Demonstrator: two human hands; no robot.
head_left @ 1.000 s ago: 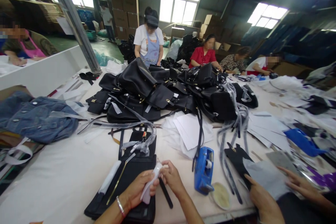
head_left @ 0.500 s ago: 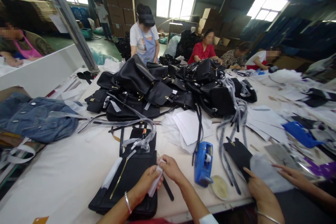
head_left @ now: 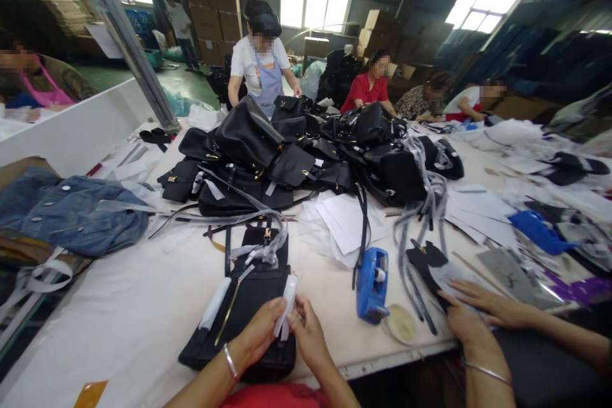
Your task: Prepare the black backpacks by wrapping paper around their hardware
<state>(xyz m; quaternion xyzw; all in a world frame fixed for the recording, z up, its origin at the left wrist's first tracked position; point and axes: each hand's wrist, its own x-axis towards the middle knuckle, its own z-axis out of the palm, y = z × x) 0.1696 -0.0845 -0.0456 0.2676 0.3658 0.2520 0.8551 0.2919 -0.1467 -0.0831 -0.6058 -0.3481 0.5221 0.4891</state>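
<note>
In front of me lies a black backpack (head_left: 262,299) with a gold zip (head_left: 228,312); its flap and plastic-wrapped straps point away from me. A white paper wrap (head_left: 288,298) stands along its right side. My left hand (head_left: 262,329) is closed on this wrap from the left, thumb on top. From the right, the fingers of my right hand (head_left: 307,331) pinch its lower edge, where a narrow white strip hangs. A similar white wrap (head_left: 215,303) sits on the backpack's left side. Beyond the right hand stands a blue tape dispenser (head_left: 373,287).
A heap of black bags (head_left: 258,140) fills the table's middle, with white paper sheets (head_left: 342,223) before it. A round dish (head_left: 401,324) sits near the edge. At right, a co-worker's hands (head_left: 471,312) press paper onto a black piece. A denim jacket (head_left: 71,210) lies left.
The backpack has shifted slightly right and up. My right hand has moved down the wrap's right side, and the wrap stands more upright. The neighbour's hands have drawn together over their paper.
</note>
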